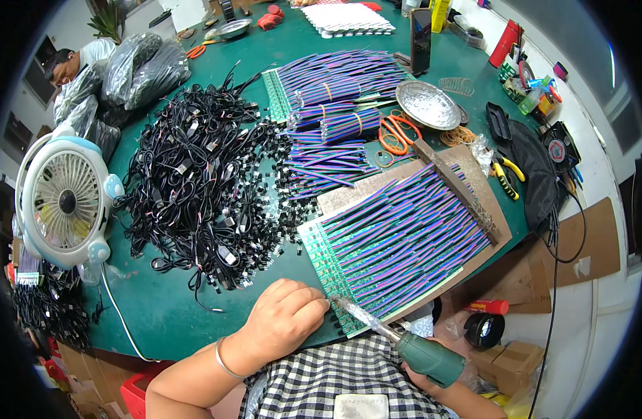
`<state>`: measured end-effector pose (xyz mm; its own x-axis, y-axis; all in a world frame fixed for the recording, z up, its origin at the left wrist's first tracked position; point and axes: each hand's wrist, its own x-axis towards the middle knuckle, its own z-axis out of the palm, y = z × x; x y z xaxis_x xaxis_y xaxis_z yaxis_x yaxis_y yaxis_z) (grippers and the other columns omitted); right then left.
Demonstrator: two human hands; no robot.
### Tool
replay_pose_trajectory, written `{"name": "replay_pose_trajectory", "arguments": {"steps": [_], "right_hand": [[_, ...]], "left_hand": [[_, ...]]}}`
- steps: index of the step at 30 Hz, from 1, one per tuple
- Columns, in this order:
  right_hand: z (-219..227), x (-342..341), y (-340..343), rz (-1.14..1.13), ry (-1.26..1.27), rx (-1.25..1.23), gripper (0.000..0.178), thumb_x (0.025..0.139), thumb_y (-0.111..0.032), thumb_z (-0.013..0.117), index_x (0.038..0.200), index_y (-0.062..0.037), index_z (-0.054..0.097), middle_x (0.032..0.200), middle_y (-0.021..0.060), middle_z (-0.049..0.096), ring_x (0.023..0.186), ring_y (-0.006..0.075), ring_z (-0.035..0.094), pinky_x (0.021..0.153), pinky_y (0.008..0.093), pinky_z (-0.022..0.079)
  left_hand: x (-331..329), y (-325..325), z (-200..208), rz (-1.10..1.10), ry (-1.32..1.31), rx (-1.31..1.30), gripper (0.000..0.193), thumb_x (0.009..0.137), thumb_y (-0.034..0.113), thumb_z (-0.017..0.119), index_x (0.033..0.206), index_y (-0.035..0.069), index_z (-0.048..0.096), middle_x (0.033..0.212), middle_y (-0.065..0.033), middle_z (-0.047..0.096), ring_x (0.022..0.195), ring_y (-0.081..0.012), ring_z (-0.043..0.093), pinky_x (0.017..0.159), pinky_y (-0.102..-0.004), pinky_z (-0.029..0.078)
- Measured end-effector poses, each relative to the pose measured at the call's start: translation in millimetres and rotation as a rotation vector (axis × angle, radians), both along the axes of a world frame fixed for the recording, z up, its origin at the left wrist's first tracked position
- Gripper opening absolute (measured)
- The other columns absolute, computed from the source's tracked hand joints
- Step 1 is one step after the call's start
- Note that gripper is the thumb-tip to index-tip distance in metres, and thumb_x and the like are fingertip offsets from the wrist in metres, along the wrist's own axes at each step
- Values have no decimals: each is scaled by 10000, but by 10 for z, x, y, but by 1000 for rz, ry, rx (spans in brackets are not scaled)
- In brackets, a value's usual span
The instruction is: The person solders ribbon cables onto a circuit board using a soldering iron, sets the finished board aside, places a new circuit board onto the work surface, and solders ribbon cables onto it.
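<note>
Green, rounded tool [431, 357] fills the right hand [419, 379], grip closed; left hand [286, 313] curls, hold unclear.

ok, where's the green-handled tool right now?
Head view, low, right of centre: the green-handled tool is in the right hand, tip over the green circuit boards, near the left hand.

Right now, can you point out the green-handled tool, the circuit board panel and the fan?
Green-handled tool [427, 356]: head view, on its handle.
Circuit board panel [332, 272]: head view, on its green strip.
Fan [67, 202]: head view, on its dark hub.
</note>
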<state>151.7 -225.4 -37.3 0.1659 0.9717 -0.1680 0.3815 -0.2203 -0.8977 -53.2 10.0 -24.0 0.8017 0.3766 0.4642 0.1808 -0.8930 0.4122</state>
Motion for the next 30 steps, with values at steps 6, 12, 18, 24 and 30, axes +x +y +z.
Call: {"name": "replay_pose_trajectory", "arguments": {"steps": [6,12,18,24,30], "right_hand": [[-57,-62,-87,-102,108,-23,505,758,-205,766,1152,8,535,1015,99,663,880,167,660,769,263,522],[-125,22,-129,-5,-3,13,520,756,-210,769,1164,7,531,998,99,664,871,168,661,768,259,518],[-233,56,-217,96,-288,104,510,755,-203,769,1162,12,551,1004,103,666,820,170,670,722,243,532],[-68,19,-86,-134,89,-65,439,779,-211,723,1133,10,588,996,116,668,864,199,671,770,270,530],[-78,66,-28,-16,-258,87,396,767,-200,728,1079,15,616,963,107,670,874,224,664,776,296,518]], "left_hand": [[4,0,-1,-4,0,-7,300,569,25,740,844,67,627,867,-36,636,768,-212,598,679,-336,475],[5,0,4,-2,5,-8,312,559,24,745,845,66,626,868,-37,635,769,-213,598,684,-332,479],[7,1,1,-5,0,-20,318,560,13,741,852,64,625,872,-38,635,770,-217,598,689,-336,481],[-15,-12,-2,-1,7,-19,309,570,15,738,853,61,622,872,-42,629,771,-223,594,689,-342,478],[-19,-10,1,-20,50,-34,276,632,23,723,883,58,613,895,-50,618,777,-233,585,694,-356,468]]}}
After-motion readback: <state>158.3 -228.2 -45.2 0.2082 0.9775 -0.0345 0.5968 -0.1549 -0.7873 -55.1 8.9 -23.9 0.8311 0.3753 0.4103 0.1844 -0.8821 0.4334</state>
